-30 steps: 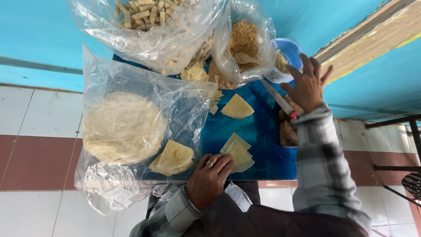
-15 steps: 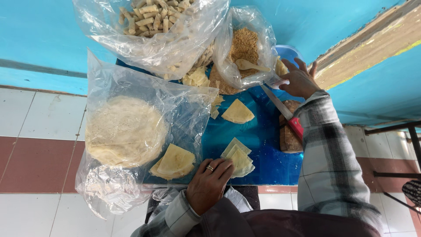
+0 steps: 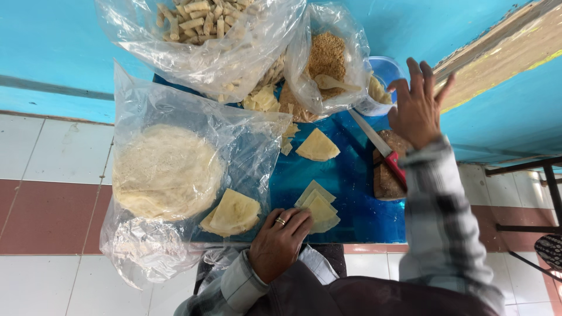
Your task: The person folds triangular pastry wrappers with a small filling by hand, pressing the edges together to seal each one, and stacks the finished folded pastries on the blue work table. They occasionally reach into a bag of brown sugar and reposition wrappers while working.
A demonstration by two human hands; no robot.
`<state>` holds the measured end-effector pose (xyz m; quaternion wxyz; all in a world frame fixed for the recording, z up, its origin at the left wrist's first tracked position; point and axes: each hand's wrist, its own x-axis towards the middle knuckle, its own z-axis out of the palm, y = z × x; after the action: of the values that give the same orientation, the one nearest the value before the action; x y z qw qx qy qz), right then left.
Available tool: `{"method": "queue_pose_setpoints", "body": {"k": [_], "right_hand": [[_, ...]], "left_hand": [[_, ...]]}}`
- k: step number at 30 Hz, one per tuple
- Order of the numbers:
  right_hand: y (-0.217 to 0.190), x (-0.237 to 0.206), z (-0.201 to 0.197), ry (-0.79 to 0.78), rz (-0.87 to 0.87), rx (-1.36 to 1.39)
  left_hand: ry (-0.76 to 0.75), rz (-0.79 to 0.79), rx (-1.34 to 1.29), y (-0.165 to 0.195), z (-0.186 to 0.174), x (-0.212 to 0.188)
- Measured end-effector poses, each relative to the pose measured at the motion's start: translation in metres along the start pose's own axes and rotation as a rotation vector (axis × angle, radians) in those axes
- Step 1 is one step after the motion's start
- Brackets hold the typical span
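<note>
My left hand (image 3: pixel 280 240), with a ring on one finger, rests on the near edge of the blue table (image 3: pixel 357 199), fingertips touching a small stack of cut pastry wedges (image 3: pixel 319 206). My right hand (image 3: pixel 417 104) is raised with fingers spread over a clear plastic tub (image 3: pixel 380 79) at the far right, holding nothing. A red-handled knife (image 3: pixel 380 147) lies across a wooden board (image 3: pixel 387 167) just below that hand. Another pastry wedge (image 3: pixel 317 146) lies in the middle of the table.
A large clear bag holds a stack of round pastry sheets (image 3: pixel 167 171) and folded wedges (image 3: pixel 233 213) at left. Behind are a bag of rolled pastries (image 3: pixel 199 23) and a bag of brown crumbly filling (image 3: pixel 326 55) with a spoon. A tiled floor lies below.
My right hand has moved from near the knife up toward the plastic tub and spread its fingers. My left hand has stayed on the wedges near the table's edge.
</note>
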<state>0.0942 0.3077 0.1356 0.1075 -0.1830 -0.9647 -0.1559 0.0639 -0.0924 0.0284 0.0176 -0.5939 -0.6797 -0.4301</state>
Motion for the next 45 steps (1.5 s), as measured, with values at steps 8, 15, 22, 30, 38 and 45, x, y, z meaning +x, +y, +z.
{"method": "queue_pose_setpoints", "body": {"k": [8,15,22,30,38,45], "right_hand": [[-0.121,-0.143,-0.029,0.124,-0.374,0.033],[-0.136,-0.174,-0.025,-0.049,-0.49,-0.238],[-0.135,-0.159,-0.016,-0.003,-0.533,-0.288],[-0.132,-0.137,-0.009,-0.066,-0.479,-0.376],[-0.135,-0.141,-0.031,0.095,-0.447,-0.201],[-0.103,-0.139,-0.022,0.132,-0.288,-0.266]], "left_hand": [[-0.011,0.007,0.05,0.0,-0.002,0.004],[-0.022,0.02,0.081,0.0,-0.004,0.004],[-0.016,0.01,0.082,0.0,0.0,0.001],[0.014,0.003,0.047,-0.001,0.007,-0.002],[0.001,-0.004,0.028,0.002,0.002,-0.001],[0.008,0.003,0.037,0.0,0.001,0.0]]}}
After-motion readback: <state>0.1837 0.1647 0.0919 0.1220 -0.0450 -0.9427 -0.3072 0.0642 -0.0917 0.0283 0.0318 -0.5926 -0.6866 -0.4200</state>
